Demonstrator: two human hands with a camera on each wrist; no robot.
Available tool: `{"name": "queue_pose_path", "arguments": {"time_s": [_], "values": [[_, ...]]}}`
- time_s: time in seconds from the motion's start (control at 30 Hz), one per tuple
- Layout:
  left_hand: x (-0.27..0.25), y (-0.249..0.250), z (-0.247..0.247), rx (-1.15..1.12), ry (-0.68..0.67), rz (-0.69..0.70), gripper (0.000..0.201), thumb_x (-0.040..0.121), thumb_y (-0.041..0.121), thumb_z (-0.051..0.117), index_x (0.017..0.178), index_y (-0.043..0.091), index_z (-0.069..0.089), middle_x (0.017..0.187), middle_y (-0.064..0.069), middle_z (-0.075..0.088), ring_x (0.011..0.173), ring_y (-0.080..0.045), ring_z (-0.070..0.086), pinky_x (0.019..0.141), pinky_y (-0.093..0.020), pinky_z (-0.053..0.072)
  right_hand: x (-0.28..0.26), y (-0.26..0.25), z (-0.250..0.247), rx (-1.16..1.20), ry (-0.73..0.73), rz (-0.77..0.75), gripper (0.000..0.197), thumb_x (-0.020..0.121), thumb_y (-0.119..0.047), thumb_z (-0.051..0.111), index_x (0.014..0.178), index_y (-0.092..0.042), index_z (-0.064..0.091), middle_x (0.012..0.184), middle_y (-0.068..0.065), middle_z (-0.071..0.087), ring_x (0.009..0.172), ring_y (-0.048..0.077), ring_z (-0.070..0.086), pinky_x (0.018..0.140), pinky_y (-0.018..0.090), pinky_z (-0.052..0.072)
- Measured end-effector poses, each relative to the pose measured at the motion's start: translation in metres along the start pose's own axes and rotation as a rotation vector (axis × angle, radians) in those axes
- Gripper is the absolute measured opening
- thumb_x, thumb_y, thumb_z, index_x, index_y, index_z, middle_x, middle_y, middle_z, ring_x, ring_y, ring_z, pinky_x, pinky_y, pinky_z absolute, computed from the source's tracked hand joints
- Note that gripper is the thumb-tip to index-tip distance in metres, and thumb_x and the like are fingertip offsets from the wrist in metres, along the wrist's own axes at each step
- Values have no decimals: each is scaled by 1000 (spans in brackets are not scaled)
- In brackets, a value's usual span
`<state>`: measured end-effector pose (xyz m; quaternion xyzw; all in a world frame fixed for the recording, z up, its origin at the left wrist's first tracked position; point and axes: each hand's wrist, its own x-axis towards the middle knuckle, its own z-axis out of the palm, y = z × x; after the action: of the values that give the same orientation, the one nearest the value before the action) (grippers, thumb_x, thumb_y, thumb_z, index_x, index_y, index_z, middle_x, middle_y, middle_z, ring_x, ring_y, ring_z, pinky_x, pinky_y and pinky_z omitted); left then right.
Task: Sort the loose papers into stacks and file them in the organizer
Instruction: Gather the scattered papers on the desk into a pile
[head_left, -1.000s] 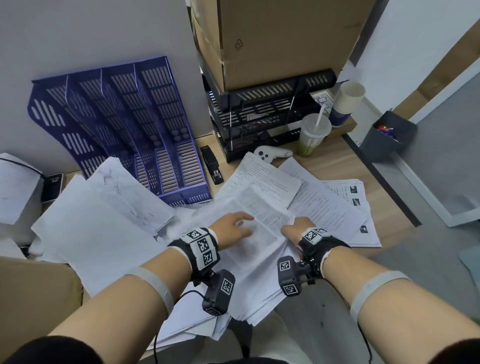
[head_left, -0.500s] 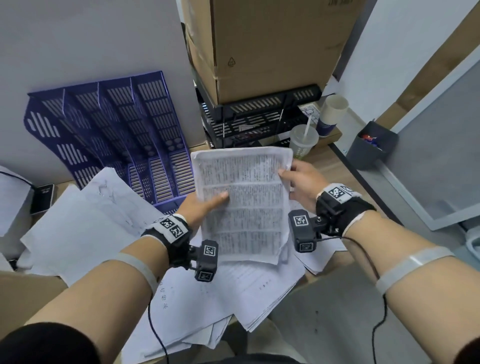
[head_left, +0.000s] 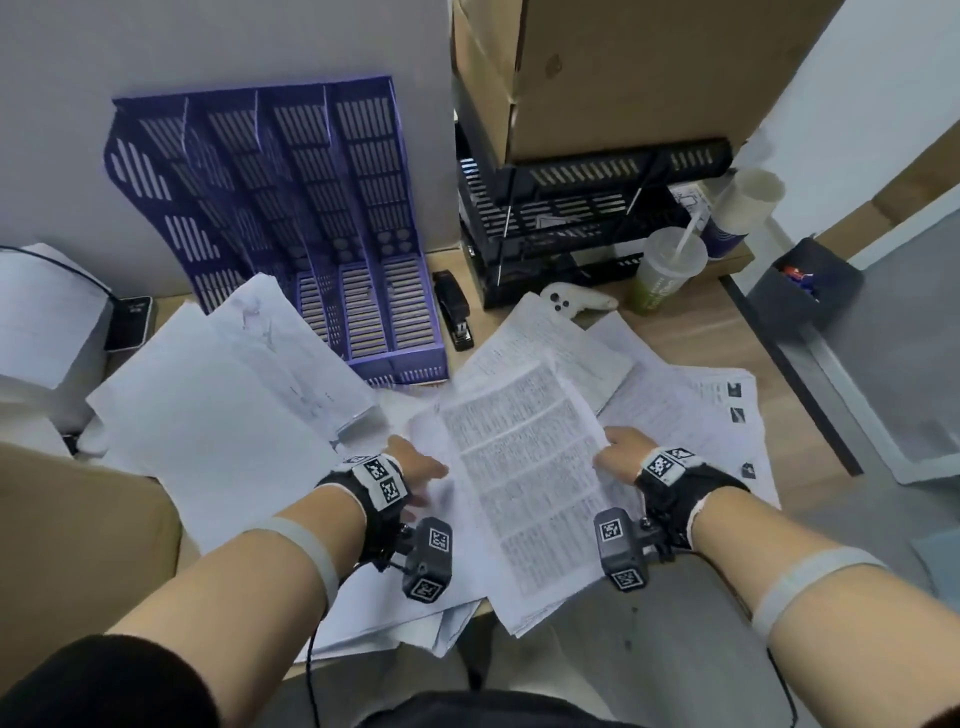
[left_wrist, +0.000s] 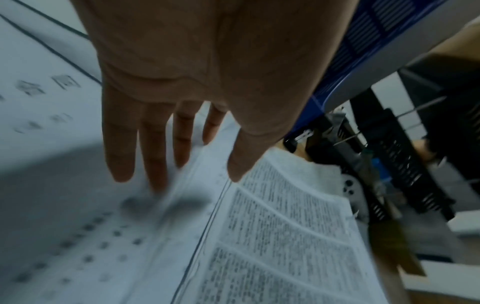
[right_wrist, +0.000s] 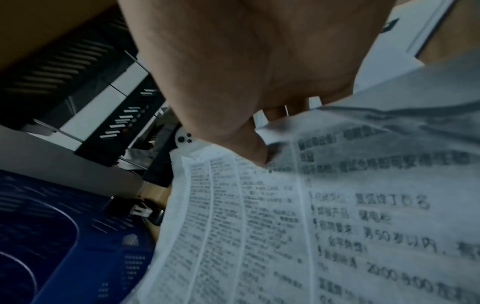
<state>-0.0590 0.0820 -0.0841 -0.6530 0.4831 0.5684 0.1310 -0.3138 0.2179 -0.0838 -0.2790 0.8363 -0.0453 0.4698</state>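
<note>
**A:** Item one, the held thing?

**B:** Bundle of white sheets densely printed in small black text (head_left: 524, 478), lying tilted over the loose pile at the desk's near edge. Right hand (head_left: 621, 449) grips its right edge, thumb on top and fingers curled beneath, as the right wrist view shows (right_wrist: 257, 156). Probably gripped at the side so the sheets stay together while they are squared up.

**A:** Item two, the other hand?

**B:** Left hand (head_left: 415, 467) at the bundle's left edge, fingers (left_wrist: 153, 164) straight and slightly spread, clamped on nothing. The fingertips are near or on the paper beneath; blur hides actual contact. I judge it is steadying or evening that edge.

**A:** Item three, destination?

**B:** Purple slotted plastic file organizer with four upright compartments (head_left: 322, 223), leaning against the grey wall, well apart from the bundle. No paper shows in it, so filing looks not yet begun.

**A:** Remainder?

**B:** Scattered white papers (head_left: 223, 415) across the wooden desk (head_left: 691, 332). Black stapler (head_left: 454, 312) just right of the organizer. Black stacked trays (head_left: 571, 218) under cardboard boxes (head_left: 649, 67). A lidded plastic cup with a straw (head_left: 670, 265) stands near the papers: a spill risk.
</note>
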Motion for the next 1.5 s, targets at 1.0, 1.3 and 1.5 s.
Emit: {"name": "queue_pose_path", "arguments": {"time_s": [1.0, 1.3, 1.5], "values": [[52, 48, -4, 348, 212, 126, 57, 88, 16, 58, 143, 19, 41, 142, -18, 45, 114, -36, 58, 91, -38, 53, 17, -9, -4, 617, 48, 317, 40, 95, -25, 59, 124, 0, 47, 81, 13, 58, 65, 29, 60, 55, 33, 49], [59, 31, -10, 437, 204, 270, 39, 97, 24, 50, 137, 20, 50, 137, -15, 54, 120, -32, 57, 97, -32, 46, 35, -23, -6, 697, 199, 248, 24, 84, -22, 67, 102, -7, 62, 81, 13, 66, 61, 24, 64, 54, 27, 51], [51, 38, -11, 401, 109, 270, 54, 96, 13, 50, 147, 16, 32, 136, -21, 53, 109, -37, 58, 87, -32, 50, 17, -21, -17, 706, 244, 149, 11, 86, -21, 64, 80, -12, 61, 77, 5, 63, 66, 23, 60, 49, 22, 45]]}}
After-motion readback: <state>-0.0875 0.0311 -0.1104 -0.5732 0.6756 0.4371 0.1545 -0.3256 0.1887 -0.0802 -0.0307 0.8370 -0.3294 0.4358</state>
